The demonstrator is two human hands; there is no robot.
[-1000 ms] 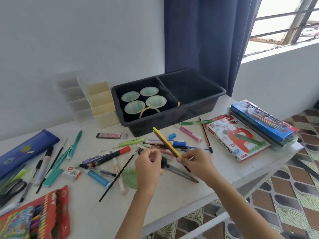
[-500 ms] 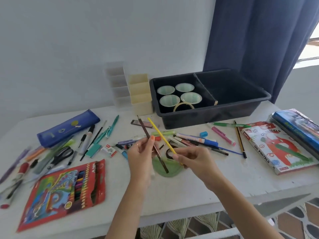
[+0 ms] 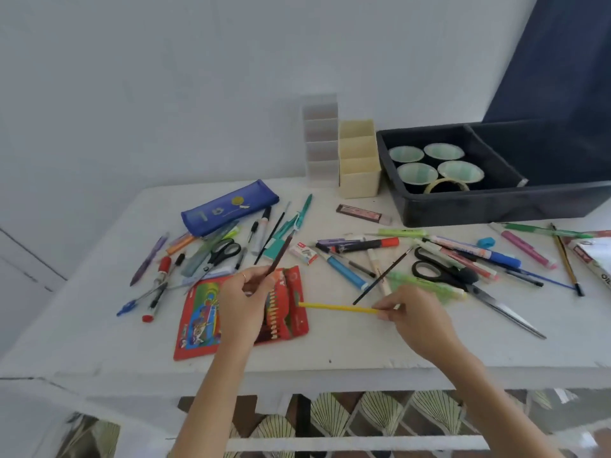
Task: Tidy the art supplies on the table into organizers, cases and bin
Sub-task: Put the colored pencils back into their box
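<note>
— Where is there room on the tabletop [image 3: 347, 350]?
— White surface shows along the near edge, in front of both hands. The black bin [image 3: 496, 206] stands at the far right corner.
— And the pencils?
— The left hand [image 3: 244, 300] grips a brown pencil [image 3: 281, 256] above the red crayon case [image 3: 198, 325]. The right hand [image 3: 418, 320] pinches one end of the yellow pencil [image 3: 337, 307]. The other end is over the case's right edge.

Bin [image 3: 496, 208] cut off right, crayon case [image 3: 198, 320] part-hidden
</note>
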